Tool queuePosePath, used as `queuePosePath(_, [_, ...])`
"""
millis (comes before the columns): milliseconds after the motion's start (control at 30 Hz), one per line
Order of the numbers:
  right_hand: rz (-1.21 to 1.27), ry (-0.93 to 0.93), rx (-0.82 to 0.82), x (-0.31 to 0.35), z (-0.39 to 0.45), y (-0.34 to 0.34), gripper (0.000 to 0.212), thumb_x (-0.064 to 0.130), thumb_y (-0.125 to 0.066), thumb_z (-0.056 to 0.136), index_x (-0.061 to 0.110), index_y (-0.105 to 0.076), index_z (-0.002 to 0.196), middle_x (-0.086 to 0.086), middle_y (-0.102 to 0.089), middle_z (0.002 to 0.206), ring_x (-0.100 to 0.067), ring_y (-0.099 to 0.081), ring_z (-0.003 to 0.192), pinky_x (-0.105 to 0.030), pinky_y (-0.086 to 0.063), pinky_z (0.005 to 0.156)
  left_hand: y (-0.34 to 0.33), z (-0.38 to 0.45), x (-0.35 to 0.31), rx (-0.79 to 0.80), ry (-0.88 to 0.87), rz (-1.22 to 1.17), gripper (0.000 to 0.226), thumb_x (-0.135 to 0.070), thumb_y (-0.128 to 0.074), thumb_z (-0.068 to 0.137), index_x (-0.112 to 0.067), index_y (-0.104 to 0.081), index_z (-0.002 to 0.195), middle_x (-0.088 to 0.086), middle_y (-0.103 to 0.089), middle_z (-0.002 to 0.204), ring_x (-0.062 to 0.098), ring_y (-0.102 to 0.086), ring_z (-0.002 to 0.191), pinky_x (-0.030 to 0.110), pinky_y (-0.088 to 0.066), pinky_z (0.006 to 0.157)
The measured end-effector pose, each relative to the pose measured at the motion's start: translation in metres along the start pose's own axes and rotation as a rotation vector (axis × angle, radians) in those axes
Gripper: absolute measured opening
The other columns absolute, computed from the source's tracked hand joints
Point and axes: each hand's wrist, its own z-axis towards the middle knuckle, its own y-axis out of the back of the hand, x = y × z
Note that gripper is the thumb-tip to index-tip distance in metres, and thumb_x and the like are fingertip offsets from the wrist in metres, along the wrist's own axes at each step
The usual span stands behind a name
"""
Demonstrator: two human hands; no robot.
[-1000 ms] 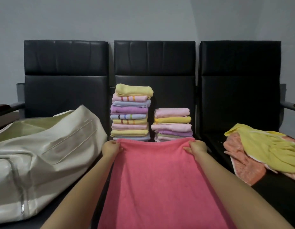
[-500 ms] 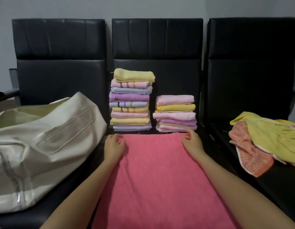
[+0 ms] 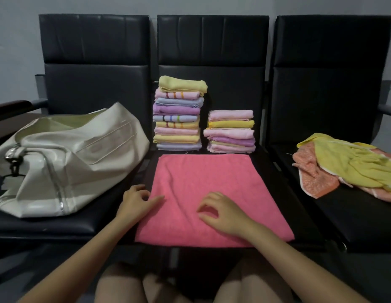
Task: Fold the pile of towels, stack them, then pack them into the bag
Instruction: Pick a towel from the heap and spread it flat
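A pink towel [image 3: 212, 182] lies flat on the middle black seat. My left hand [image 3: 136, 200] rests at its left edge, index finger stretched onto the cloth, holding nothing. My right hand [image 3: 220, 212] hovers over the towel's near half with fingers loosely curled, empty. Behind the towel stand two stacks of folded towels: a tall stack [image 3: 179, 114] on the left and a shorter stack [image 3: 230, 132] on the right. A cream bag [image 3: 65, 158] lies on the left seat. Unfolded yellow and orange towels [image 3: 347, 167] are heaped on the right seat.
Three black chairs [image 3: 330, 84] in a row stand against a grey wall, with armrests at the far left and far right. My knees show at the bottom of the view, close to the middle seat's front edge.
Both hands let go of the towel's far corners and drew back to its near half. The pink towel now lies spread flat on the seat.
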Motion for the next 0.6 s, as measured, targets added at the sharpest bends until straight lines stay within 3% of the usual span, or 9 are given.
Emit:
queuePosePath(100, [0.028,-0.047,-0.042,-0.001,0.002,0.0,0.02,0.03,-0.066,0.082,0.015,-0.071,0.093,0.0,-0.064,0.097,-0.015,-0.057,0.095,-0.026,-0.043,0.089,0.001,-0.024,-0.002,0.015,-0.045,-0.016,0.07,-0.077,-0.052,0.056,-0.022,-0.078,0.089,-0.007,-0.06,0.119,0.016,-0.056,0.112,0.037,-0.046,0.097])
queuePosePath(167, [0.019,-0.038,-0.072,-0.001,0.002,-0.002,0.013,0.023,-0.069,0.082,0.014,-0.071,0.091,0.0,-0.064,0.096,-0.016,-0.057,0.094,-0.027,-0.044,0.089,-0.002,-0.039,-0.007,-0.04,-0.038,-0.115,0.054,-0.064,-0.058,0.073,-0.014,-0.073,0.083,-0.007,-0.065,0.087,0.022,-0.063,0.088,0.035,-0.048,0.077])
queuePosePath(233, [0.011,-0.035,-0.09,-0.001,0.001,-0.003,0.01,0.02,-0.07,0.083,0.014,-0.071,0.091,0.002,-0.064,0.096,-0.014,-0.057,0.095,-0.026,-0.044,0.089,-0.003,-0.044,-0.011,-0.094,0.008,-0.228,0.031,-0.036,-0.062,0.091,-0.006,-0.062,0.08,-0.003,-0.057,0.07,0.028,-0.059,0.078,0.036,-0.042,0.07])
queuePosePath(367, [0.002,-0.051,-0.097,-0.002,0.0,-0.003,0.007,0.02,-0.069,0.084,0.017,-0.07,0.091,0.007,-0.062,0.094,-0.011,-0.055,0.095,-0.027,-0.045,0.09,0.003,-0.05,-0.011,-0.123,0.065,-0.115,0.013,-0.025,-0.062,0.092,-0.013,-0.061,0.096,0.001,-0.062,0.088,0.027,-0.061,0.092,0.034,-0.041,0.074])
queuePosePath(500, [0.001,-0.057,-0.104,0.002,-0.002,-0.002,0.007,0.018,-0.069,0.085,0.017,-0.071,0.091,0.007,-0.061,0.094,-0.011,-0.055,0.095,-0.026,-0.044,0.089,-0.004,-0.073,-0.01,-0.282,-0.056,0.174,0.024,-0.029,-0.061,0.091,-0.016,-0.058,0.111,0.004,-0.068,0.095,0.029,-0.064,0.092,0.034,-0.041,0.07])
queuePosePath(600, [-0.01,-0.067,-0.098,0.002,-0.003,-0.002,0.007,0.02,-0.067,0.086,0.018,-0.07,0.092,0.009,-0.061,0.095,-0.009,-0.054,0.096,-0.025,-0.044,0.089,-0.011,-0.079,-0.008,-0.383,-0.17,0.308,0.019,-0.028,-0.057,0.093,-0.018,-0.059,0.109,0.007,-0.071,0.092,0.035,-0.065,0.082,0.037,-0.043,0.065])
